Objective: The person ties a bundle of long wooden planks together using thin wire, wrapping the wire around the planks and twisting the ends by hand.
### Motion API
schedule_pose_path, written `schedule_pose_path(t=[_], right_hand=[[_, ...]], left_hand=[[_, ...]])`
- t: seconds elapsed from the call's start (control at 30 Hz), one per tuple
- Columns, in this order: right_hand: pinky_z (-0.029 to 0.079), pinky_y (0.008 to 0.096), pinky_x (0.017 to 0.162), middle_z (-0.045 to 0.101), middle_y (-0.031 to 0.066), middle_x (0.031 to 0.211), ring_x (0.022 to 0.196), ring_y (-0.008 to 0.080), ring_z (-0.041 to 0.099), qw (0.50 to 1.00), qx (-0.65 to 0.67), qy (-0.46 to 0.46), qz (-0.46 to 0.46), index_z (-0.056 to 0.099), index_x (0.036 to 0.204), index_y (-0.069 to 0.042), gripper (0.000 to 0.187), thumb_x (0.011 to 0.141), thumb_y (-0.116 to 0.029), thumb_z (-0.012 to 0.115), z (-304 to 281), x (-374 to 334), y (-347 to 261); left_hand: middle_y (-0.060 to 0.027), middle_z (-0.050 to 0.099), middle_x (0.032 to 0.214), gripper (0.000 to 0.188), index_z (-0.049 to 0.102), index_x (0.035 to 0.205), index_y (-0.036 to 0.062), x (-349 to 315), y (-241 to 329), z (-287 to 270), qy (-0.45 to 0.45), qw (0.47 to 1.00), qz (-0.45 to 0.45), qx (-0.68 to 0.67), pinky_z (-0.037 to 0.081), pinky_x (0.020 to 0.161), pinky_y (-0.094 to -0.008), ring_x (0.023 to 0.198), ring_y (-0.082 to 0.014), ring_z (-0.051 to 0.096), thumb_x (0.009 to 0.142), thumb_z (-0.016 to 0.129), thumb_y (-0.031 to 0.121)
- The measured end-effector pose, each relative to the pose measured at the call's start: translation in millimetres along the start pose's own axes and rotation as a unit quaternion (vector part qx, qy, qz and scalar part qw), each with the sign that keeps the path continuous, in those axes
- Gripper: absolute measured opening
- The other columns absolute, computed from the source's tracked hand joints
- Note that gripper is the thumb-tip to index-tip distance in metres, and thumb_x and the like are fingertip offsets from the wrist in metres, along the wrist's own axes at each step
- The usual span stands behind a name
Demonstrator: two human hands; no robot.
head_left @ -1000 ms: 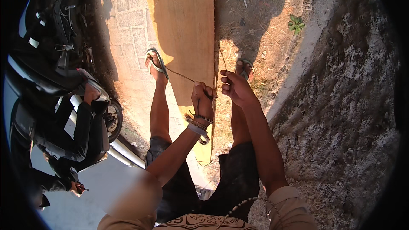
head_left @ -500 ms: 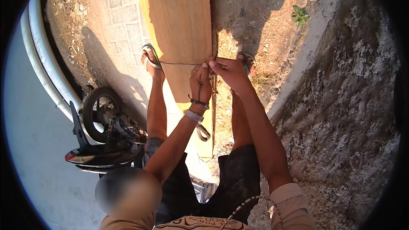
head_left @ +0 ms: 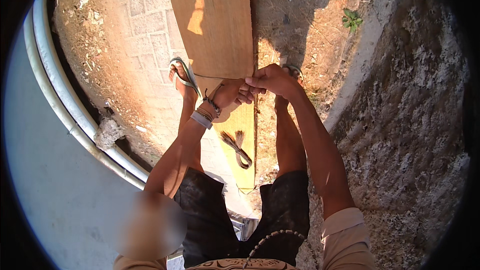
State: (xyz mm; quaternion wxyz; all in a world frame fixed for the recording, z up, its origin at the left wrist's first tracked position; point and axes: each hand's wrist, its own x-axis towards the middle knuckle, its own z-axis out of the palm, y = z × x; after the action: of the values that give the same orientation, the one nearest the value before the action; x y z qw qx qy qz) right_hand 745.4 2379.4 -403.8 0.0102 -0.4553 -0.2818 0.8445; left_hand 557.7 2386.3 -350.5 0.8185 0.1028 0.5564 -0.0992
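A long plywood board (head_left: 220,30) stretches away from me between my feet. A thin wire (head_left: 212,76) crosses it from side to side. My right hand (head_left: 275,81) pinches the wire at the board's right edge, thumb and finger pressed together. Close against it, my left hand (head_left: 234,93) has its fingers curled; what they hold, if anything, is hidden. Nearer to me on the board lies a folded bundle of thin wire (head_left: 238,149), touched by neither hand.
My sandalled left foot (head_left: 181,76) stands on paving left of the board. The right foot (head_left: 294,74) is on the dirt opposite. A rough stone wall (head_left: 400,130) rises at the right, and white pipes (head_left: 75,115) curve along the left. A small green plant (head_left: 352,19) grows at the far right.
My left hand has turned, its wrist swinging left, while staying beside the right hand. The wire bundle shows more fully. The motorcycle at the left has gone out of view.
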Motion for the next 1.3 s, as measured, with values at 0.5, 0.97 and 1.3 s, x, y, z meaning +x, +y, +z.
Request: schedule_pose_path(t=[0.5,0.97,1.3], right_hand=[[0.043,0.0238,0.056,0.057,0.0010,0.060,0.056,0.0097,0.051,0.994,-0.017,-0.104,-0.032,0.067,0.082,0.001,0.026,0.087,-0.025,0.064,-19,32,-2],[0.048,0.0377,0.075,0.066,0.0143,0.087,0.083,0.0270,0.064,0.930,-0.327,-0.107,-0.132,0.066,0.103,-0.004,0.028,0.090,-0.026,0.055,-59,47,-16],[0.048,0.0403,0.074,0.066,0.0162,0.087,0.082,0.0313,0.063,0.925,-0.297,-0.032,-0.236,0.064,0.101,-0.001,0.021,0.091,-0.016,0.052,-49,29,5]], left_hand=[[0.0002,0.044,0.063,0.045,0.046,0.077,0.0084,17,-28,-11,-0.010,0.993,0.118,-0.020,0.047,0.053,-0.0250,0.055,-0.0113,0.054,0.096,0.040,0.049],[-0.0026,0.054,0.064,0.023,0.057,0.097,0.0028,19,27,-37,-0.047,0.960,0.129,0.243,0.044,0.059,-0.0267,0.060,-0.0109,0.057,0.093,0.044,0.021],[-0.0270,0.057,0.072,0.033,0.049,0.082,-0.0014,42,-9,33,0.280,0.871,0.173,0.365,0.043,0.061,-0.0473,0.074,-0.0459,0.056,0.094,0.043,0.029]])
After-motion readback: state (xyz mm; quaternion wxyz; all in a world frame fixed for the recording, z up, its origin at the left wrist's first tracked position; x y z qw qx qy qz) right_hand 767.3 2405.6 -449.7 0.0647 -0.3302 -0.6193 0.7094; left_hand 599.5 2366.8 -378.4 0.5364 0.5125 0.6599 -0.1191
